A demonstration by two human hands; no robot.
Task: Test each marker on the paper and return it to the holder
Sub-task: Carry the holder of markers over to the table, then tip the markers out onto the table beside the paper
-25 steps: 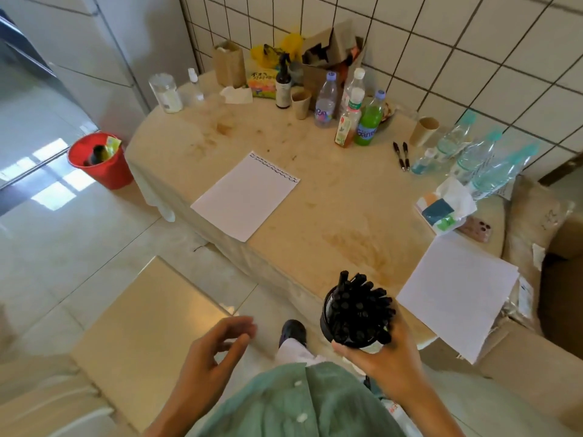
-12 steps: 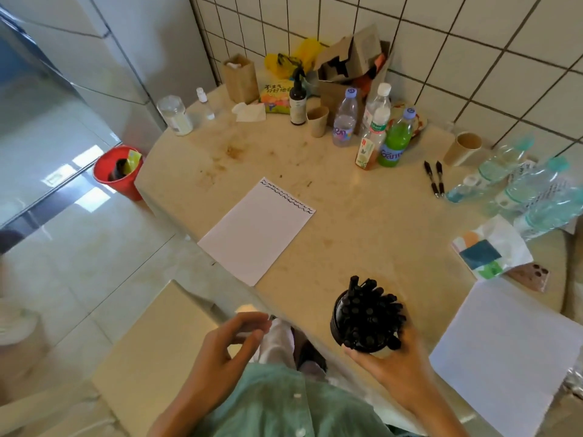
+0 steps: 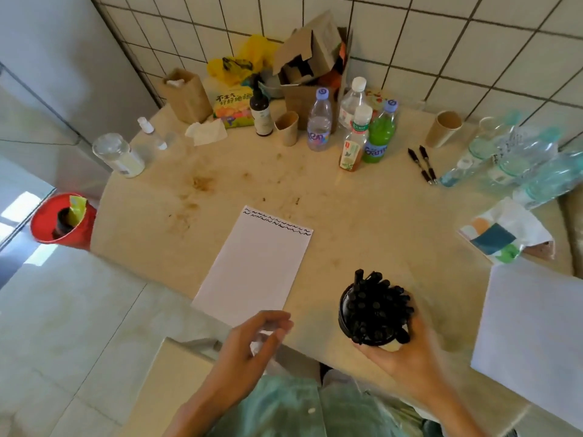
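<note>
Two hands are showing at the bottom of the frame, both over the near edge of the round beige table (image 3: 362, 222). The right hand (image 3: 407, 354) is gripping the black holder (image 3: 356, 323) from below and behind, fingers curled round its lower wall; the holder is sitting lower centre-right, packed with black markers (image 3: 377, 302) standing cap-up. The left hand (image 3: 252, 340) is hovering at lower centre, fingers loosely curled with thumb and fingertips apart, holding nothing, just at the near corner of the paper (image 3: 255, 266). That sheet is lying flat in the middle of the frame, tilted, with two rows of black squiggles (image 3: 277, 223) running along its far edge and the rest blank. A second white sheet (image 3: 533, 329) is lying at the right edge, well apart from the holder. Two loose black pens (image 3: 422, 164) are lying side by side in the upper right, near a paper cup (image 3: 443, 127) and a cluster of clear water bottles (image 3: 517, 162). More bottles (image 3: 350, 127), a brown paper bag (image 3: 186, 94) and an open cardboard box (image 3: 309, 61) are crowding the top centre against the tiled wall. A red bucket (image 3: 61, 220) is standing on the floor at the left edge.
</note>
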